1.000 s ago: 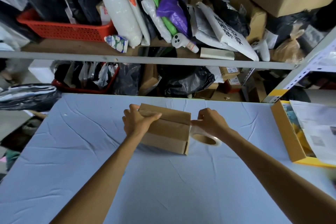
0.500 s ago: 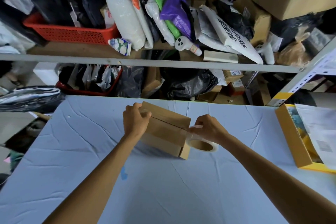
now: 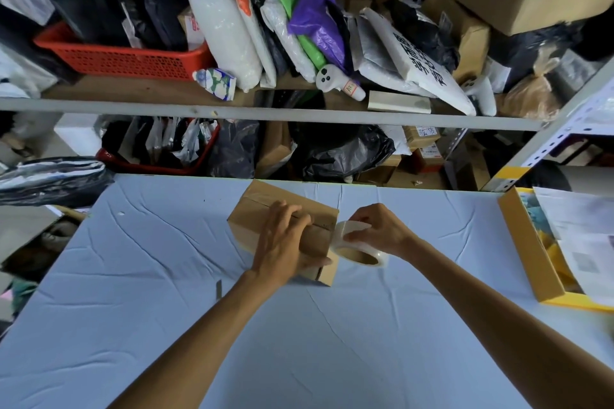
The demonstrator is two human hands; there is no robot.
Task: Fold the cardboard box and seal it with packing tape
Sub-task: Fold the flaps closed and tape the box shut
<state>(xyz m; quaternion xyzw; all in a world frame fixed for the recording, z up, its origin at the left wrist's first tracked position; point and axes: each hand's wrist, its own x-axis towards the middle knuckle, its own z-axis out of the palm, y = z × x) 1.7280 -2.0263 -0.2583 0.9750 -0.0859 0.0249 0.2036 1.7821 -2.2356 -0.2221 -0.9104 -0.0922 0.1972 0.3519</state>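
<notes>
- The cardboard box (image 3: 262, 209) sits on the blue table cloth (image 3: 166, 309), well to the left of the yellow tray (image 3: 525, 249), with its flaps folded down.
- It is a small corrugated carton, so I judge it light and fairly stiff across the panels. The closed flaps will spring up unless they are pressed, and a box this light will slide on the cloth if the tape is pulled hard.
- The left hand (image 3: 282, 242) lies flat over the top, on the part of the box nearer the tray. Its fingers are straight and spread across the flap seam, pressing rather than clasping. That looks like the right hold: weight over the seam, palm down.
- The tape roll (image 3: 340, 242) stands between the box and the tray, against the box's tray-side end. The right hand (image 3: 378, 232) pinches its outer wall with fingertips and thumb.
- The roll is rigid, and its film is thin, clear and sticky, so it is best held by the rim while the free end is drawn taut.
- The free end of the tape cannot be made out. A strip possibly runs along the seam already, but clear film on brown board is hard to read here.
- The left palm hides much of the seam, and the box's underside and far face are out of sight.
</notes>
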